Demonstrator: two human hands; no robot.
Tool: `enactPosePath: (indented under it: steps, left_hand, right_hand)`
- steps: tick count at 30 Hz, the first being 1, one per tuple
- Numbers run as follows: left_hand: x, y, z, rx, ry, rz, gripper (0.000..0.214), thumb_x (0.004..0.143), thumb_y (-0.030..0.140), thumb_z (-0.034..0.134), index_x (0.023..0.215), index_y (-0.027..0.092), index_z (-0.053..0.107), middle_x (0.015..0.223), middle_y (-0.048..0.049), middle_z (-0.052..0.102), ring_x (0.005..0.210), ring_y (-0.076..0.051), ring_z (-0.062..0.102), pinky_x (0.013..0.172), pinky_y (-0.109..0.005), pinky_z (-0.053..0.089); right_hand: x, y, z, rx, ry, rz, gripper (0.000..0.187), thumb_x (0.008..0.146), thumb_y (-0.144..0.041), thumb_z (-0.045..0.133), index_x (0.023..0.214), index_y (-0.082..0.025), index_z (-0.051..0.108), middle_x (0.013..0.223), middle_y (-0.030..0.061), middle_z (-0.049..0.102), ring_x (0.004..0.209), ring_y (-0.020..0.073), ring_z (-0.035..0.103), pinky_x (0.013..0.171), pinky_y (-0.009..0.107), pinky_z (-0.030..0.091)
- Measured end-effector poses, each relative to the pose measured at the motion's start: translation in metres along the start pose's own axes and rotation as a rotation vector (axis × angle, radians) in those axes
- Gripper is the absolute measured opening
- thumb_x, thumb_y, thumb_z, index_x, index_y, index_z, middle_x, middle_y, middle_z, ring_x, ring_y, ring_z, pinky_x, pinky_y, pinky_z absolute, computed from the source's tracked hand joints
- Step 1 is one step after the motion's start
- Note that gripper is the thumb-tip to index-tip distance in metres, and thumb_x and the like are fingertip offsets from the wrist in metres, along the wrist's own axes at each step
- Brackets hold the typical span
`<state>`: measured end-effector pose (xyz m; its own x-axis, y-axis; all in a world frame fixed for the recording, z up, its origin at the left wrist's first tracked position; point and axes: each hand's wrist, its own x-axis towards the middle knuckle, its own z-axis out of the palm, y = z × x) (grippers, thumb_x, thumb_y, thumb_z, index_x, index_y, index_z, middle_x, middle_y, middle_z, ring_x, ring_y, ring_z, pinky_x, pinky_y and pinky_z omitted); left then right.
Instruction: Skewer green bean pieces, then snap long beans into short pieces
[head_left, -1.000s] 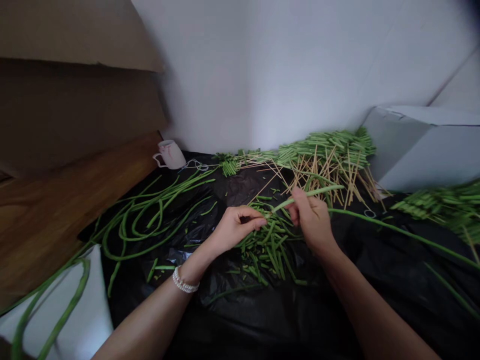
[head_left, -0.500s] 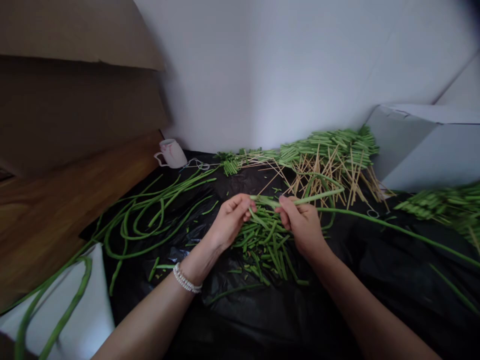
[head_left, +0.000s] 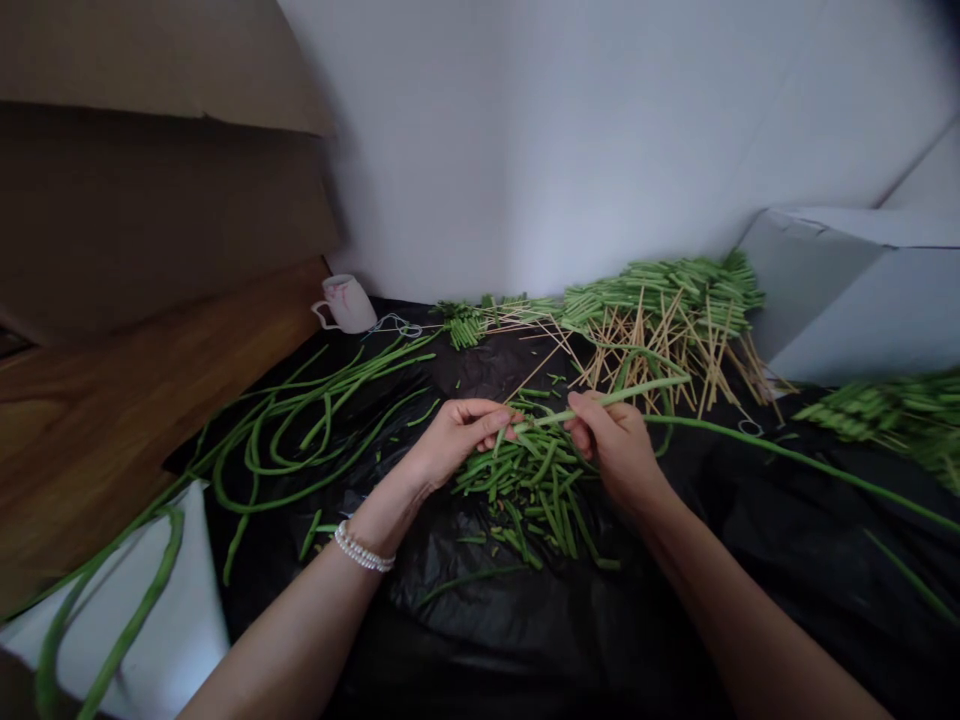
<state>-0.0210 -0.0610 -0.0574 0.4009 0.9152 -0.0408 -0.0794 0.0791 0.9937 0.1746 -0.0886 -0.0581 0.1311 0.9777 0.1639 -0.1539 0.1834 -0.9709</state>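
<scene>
Both my hands hold one long green bean [head_left: 637, 389] above a pile of short cut bean pieces [head_left: 536, 480] on a black plastic sheet [head_left: 540, 620]. My left hand [head_left: 457, 440], with a pearl bracelet at the wrist, pinches the bean's near end. My right hand [head_left: 615, 445] is closed round the bean a little further along, and the rest of the bean sticks out to the right past its fingers.
Whole long beans [head_left: 300, 430] lie in loops at the left. Bean pieces threaded on wooden skewers [head_left: 667, 310] are heaped at the back, more [head_left: 892, 415] at the right. A white mug [head_left: 346, 303] stands by the wall. A grey box [head_left: 855, 290] stands at the right.
My left hand dropped a bean piece and returned to pinch the bean's end. My right hand slid slightly along the bean. The pile underneath looks unchanged.
</scene>
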Motion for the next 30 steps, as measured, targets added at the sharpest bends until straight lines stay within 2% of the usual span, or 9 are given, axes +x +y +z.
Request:
enactPosePath:
  steps: [6, 11, 19, 20, 22, 24, 25, 27, 30]
  left_hand:
    - [-0.002, 0.006, 0.000, -0.181, -0.067, -0.045, 0.034, 0.077, 0.038, 0.076, 0.101, 0.014, 0.074, 0.078, -0.0072, 0.073, 0.052, -0.005, 0.045, 0.050, -0.018, 0.033]
    - [-0.003, 0.005, 0.002, -0.177, -0.093, -0.031, 0.031, 0.079, 0.036, 0.075, 0.098, 0.012, 0.073, 0.078, -0.0080, 0.073, 0.052, -0.005, 0.045, 0.048, -0.017, 0.032]
    - [-0.002, 0.003, 0.002, -0.149, -0.037, -0.049, 0.028, 0.075, 0.037, 0.078, 0.091, 0.015, 0.074, 0.072, -0.0048, 0.072, 0.050, -0.005, 0.052, 0.050, -0.016, 0.039]
    - [-0.004, 0.005, 0.001, -0.139, -0.070, -0.052, 0.027, 0.073, 0.037, 0.079, 0.089, 0.016, 0.075, 0.069, -0.0044, 0.072, 0.049, -0.005, 0.052, 0.048, -0.016, 0.039]
    - [-0.011, 0.010, -0.004, -0.102, -0.271, -0.108, 0.027, 0.068, 0.039, 0.082, 0.082, 0.016, 0.076, 0.066, -0.0063, 0.072, 0.046, -0.007, 0.053, 0.043, -0.017, 0.037]
    - [-0.017, 0.015, -0.010, -0.060, -0.667, -0.233, 0.039, 0.059, 0.048, 0.084, 0.078, 0.015, 0.078, 0.075, -0.0152, 0.074, 0.045, -0.013, 0.058, 0.038, -0.022, 0.036]
    - [-0.019, 0.017, -0.012, -0.077, -0.777, -0.247, 0.044, 0.058, 0.054, 0.083, 0.076, 0.014, 0.078, 0.079, -0.0182, 0.074, 0.044, -0.015, 0.058, 0.036, -0.023, 0.034]
    - [-0.019, 0.017, -0.016, -0.117, -0.707, -0.189, 0.045, 0.065, 0.059, 0.077, 0.070, 0.014, 0.077, 0.074, -0.0163, 0.072, 0.037, -0.008, 0.047, 0.033, -0.021, 0.023]
    - [-0.010, 0.015, -0.013, -0.183, -0.314, -0.073, 0.038, 0.075, 0.050, 0.074, 0.065, 0.013, 0.073, 0.059, -0.0041, 0.061, 0.036, 0.000, 0.027, 0.036, -0.018, 0.011]
  right_hand:
    - [0.002, 0.000, -0.001, 0.098, 0.083, 0.045, 0.042, 0.080, -0.045, 0.067, 0.050, -0.017, 0.057, 0.035, -0.0058, 0.040, 0.032, 0.0051, 0.033, 0.035, 0.020, 0.024]
    - [0.003, -0.004, -0.001, 0.159, 0.138, 0.087, 0.043, 0.076, -0.043, 0.069, 0.046, -0.018, 0.052, 0.035, -0.0056, 0.040, 0.032, 0.0051, 0.032, 0.034, 0.020, 0.022]
    - [0.003, -0.002, -0.002, 0.152, 0.111, 0.083, 0.042, 0.076, -0.043, 0.069, 0.047, -0.018, 0.053, 0.035, -0.0059, 0.040, 0.033, 0.0053, 0.033, 0.034, 0.020, 0.023]
    - [0.003, -0.003, -0.002, 0.155, 0.117, 0.083, 0.041, 0.076, -0.043, 0.069, 0.047, -0.018, 0.053, 0.035, -0.0060, 0.040, 0.033, 0.0053, 0.033, 0.034, 0.020, 0.023]
    - [0.003, -0.003, -0.002, 0.156, 0.128, 0.079, 0.040, 0.077, -0.042, 0.068, 0.048, -0.018, 0.054, 0.035, -0.0060, 0.040, 0.033, 0.0054, 0.033, 0.035, 0.020, 0.024]
    - [0.003, -0.003, -0.002, 0.154, 0.124, 0.071, 0.040, 0.077, -0.042, 0.068, 0.048, -0.018, 0.054, 0.036, -0.0058, 0.040, 0.034, 0.0055, 0.033, 0.035, 0.020, 0.024]
    - [0.002, -0.003, -0.002, 0.151, 0.114, 0.069, 0.041, 0.077, -0.042, 0.068, 0.048, -0.018, 0.053, 0.036, -0.0056, 0.040, 0.034, 0.0055, 0.033, 0.035, 0.020, 0.024]
    - [0.001, -0.003, -0.002, 0.139, 0.083, 0.070, 0.042, 0.078, -0.041, 0.067, 0.046, -0.018, 0.051, 0.035, -0.0054, 0.040, 0.034, 0.0055, 0.033, 0.035, 0.021, 0.023]
    - [-0.001, -0.003, -0.001, 0.123, 0.020, 0.068, 0.043, 0.079, -0.041, 0.067, 0.046, -0.018, 0.052, 0.034, -0.0063, 0.037, 0.033, 0.0053, 0.030, 0.036, 0.021, 0.021]
